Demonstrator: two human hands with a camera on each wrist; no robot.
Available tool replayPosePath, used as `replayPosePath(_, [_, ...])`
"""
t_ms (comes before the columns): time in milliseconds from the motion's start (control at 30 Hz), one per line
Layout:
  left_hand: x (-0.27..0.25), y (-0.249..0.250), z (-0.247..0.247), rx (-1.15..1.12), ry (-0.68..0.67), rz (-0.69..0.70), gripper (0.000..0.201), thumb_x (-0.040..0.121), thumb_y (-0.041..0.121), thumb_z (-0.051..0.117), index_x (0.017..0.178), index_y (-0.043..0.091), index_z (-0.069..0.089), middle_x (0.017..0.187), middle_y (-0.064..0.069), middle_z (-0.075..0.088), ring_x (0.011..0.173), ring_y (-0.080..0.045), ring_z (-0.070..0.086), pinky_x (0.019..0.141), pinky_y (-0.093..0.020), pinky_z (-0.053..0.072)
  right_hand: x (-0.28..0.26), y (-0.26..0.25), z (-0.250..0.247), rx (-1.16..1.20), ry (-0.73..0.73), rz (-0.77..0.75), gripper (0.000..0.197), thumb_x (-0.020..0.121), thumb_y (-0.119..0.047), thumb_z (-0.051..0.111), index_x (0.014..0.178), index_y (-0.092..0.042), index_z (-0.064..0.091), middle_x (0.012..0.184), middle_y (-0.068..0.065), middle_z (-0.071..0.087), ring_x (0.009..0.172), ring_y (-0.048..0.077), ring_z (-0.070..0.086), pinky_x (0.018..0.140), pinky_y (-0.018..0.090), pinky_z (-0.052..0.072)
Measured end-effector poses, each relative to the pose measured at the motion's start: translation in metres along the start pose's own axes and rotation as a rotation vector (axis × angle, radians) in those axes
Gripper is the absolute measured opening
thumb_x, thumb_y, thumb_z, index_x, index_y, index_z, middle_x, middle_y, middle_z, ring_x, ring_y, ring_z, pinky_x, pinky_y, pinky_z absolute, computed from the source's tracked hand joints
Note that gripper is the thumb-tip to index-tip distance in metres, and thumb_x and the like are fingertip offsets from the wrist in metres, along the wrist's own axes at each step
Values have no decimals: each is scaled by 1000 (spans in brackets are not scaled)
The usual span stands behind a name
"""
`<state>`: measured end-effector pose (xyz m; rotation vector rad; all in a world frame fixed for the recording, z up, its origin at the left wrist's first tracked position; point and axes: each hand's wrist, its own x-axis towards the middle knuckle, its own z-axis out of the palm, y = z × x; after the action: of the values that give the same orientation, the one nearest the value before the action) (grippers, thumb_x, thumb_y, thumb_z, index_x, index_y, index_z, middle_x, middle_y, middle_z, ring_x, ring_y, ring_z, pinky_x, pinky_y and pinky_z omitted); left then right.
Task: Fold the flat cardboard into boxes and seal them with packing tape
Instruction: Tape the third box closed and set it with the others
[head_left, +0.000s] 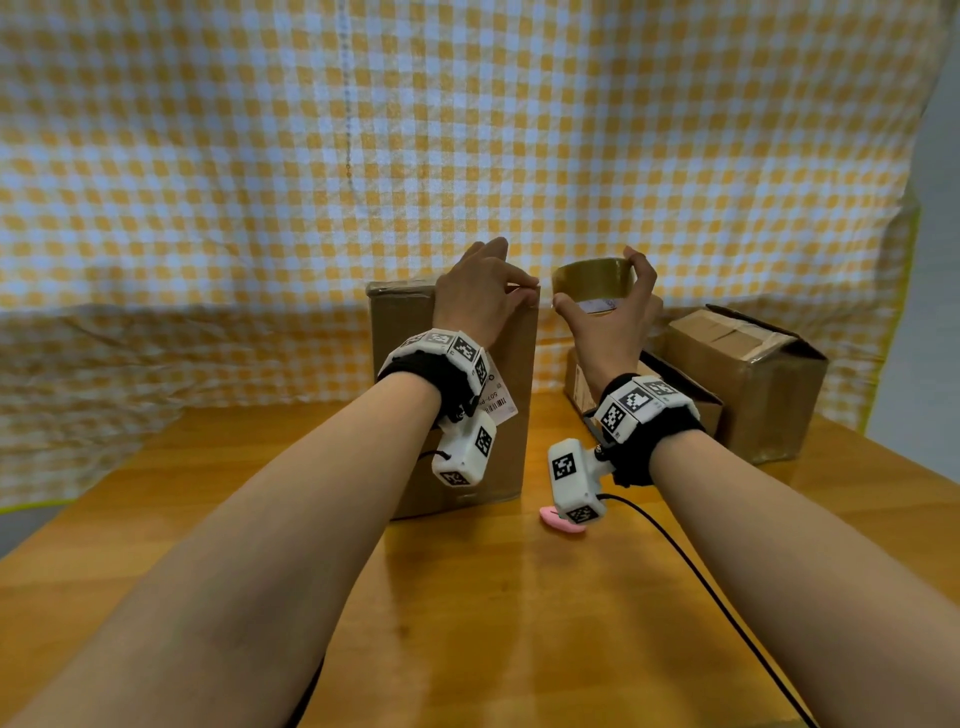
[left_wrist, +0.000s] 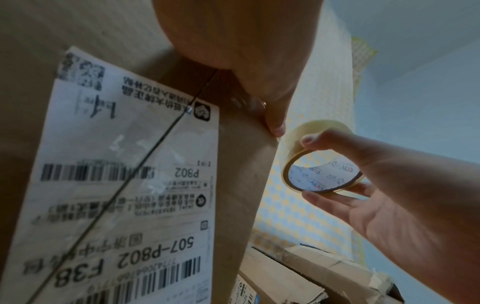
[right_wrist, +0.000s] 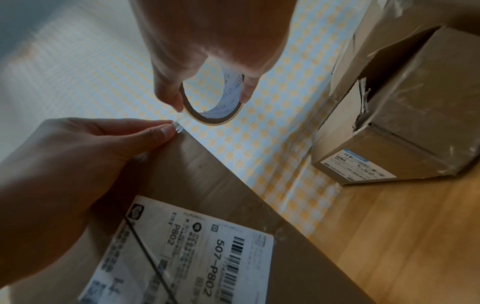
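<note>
A tall brown cardboard box (head_left: 405, 364) with a white shipping label (left_wrist: 124, 164) stands upright on the wooden table (head_left: 519, 623). My left hand (head_left: 527, 293) rests on the box's top right corner, where thumb and forefinger pinch the clear tape end (right_wrist: 178, 129). Just right of that corner, in the air, my right hand (head_left: 597, 283) grips the roll of clear packing tape (head_left: 587, 273) between thumb and fingers. In the wrist views the roll (left_wrist: 322, 127) (right_wrist: 215, 121) hangs a short gap from the pinching fingers (right_wrist: 166, 131). The box top is hidden.
A taped brown box (head_left: 748, 374) sits at the right, with a smaller box (head_left: 579, 389) in front of it. A pink object (head_left: 556, 519) lies on the table by the tall box. A black cable (head_left: 701, 587) runs toward me. Checkered cloth (head_left: 467, 156) hangs behind.
</note>
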<state>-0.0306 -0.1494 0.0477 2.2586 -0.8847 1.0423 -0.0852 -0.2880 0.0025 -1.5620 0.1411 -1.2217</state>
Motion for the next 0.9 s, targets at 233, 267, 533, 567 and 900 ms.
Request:
replayPosePath(233, [8, -4, -1, 32, -61, 42, 21, 86, 43, 69, 96, 26, 77, 84, 12, 39, 85, -5, 36, 70, -26, 29, 0, 1, -5, -41, -31, -17, 84, 77, -22, 83, 144, -33, 34, 131, 0, 31, 111, 13, 39, 71, 3, 29])
replayPosePath(267, [10, -4, -1, 19, -78, 53, 21, 86, 40, 70, 94, 22, 77, 86, 11, 40, 85, -6, 37, 70, -26, 30, 0, 1, -6, -43, -34, -19, 85, 76, -22, 84, 144, -33, 35, 130, 0, 31, 113, 14, 39, 73, 4, 30])
replayPosePath(533, [4, 1, 11, 59, -40, 142, 21, 85, 34, 67, 100, 19, 64, 103, 6, 57, 95, -12, 52, 72, -34, 49, 5, 0, -14, -37, -69, -12, 90, 73, -25, 89, 145, -30, 35, 132, 1, 32, 115, 13, 39, 72, -1, 30])
replayPosePath(567, [3, 2, 10, 70, -48, 147, 32, 81, 40, 68, 107, 23, 61, 104, 8, 58, 97, -11, 52, 71, -31, 45, 4, 0, -13, -23, -78, -8, 91, 73, -24, 89, 145, -31, 35, 130, 0, 31, 114, 13, 39, 72, 0, 31])
replayPosePath(900, [3, 14, 21, 198, -30, 173, 45, 86, 54, 65, 126, 35, 56, 115, 10, 57, 109, -13, 50, 69, -36, 52, 1, 5, -22, 44, -83, -25, 80, 84, -41, 79, 149, -32, 32, 148, 1, 34, 128, 13, 36, 93, 15, 32])
